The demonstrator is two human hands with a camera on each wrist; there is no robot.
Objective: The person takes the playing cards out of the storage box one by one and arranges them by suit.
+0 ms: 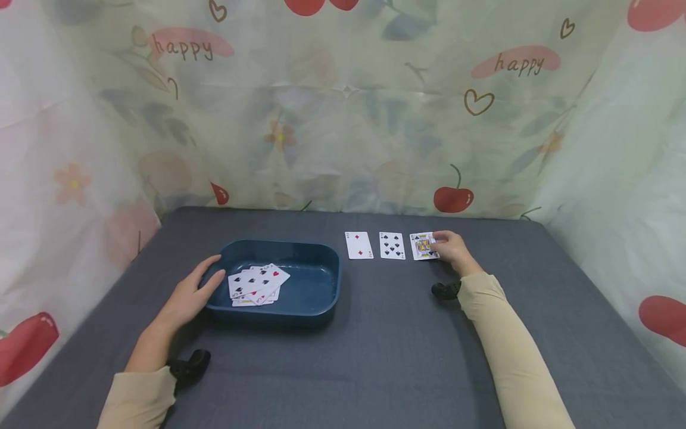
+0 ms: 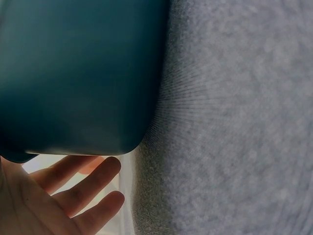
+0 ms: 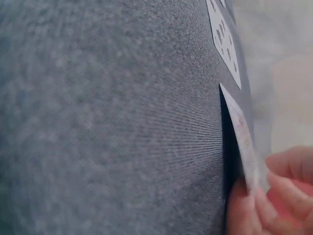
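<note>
My right hand (image 1: 452,250) pinches the right edge of a face card (image 1: 422,245) at the right end of a row of playing cards. In the right wrist view this card (image 3: 239,132) is tilted, its held side raised off the cloth. To its left lie a spade card (image 1: 392,245) and a two of diamonds (image 1: 358,245), both face up. My left hand (image 1: 187,295) rests at the left rim of a dark blue bin (image 1: 316,298). In the left wrist view its fingers (image 2: 90,183) are spread and fairly straight beside the bin wall. A loose pile of cards (image 1: 257,283) lies inside.
Dark grey cloth (image 1: 386,351) covers the table. A patterned curtain (image 1: 348,137) stands along its back edge, with more curtain on both sides. Black wrist devices (image 1: 190,366) hang beneath both wrists.
</note>
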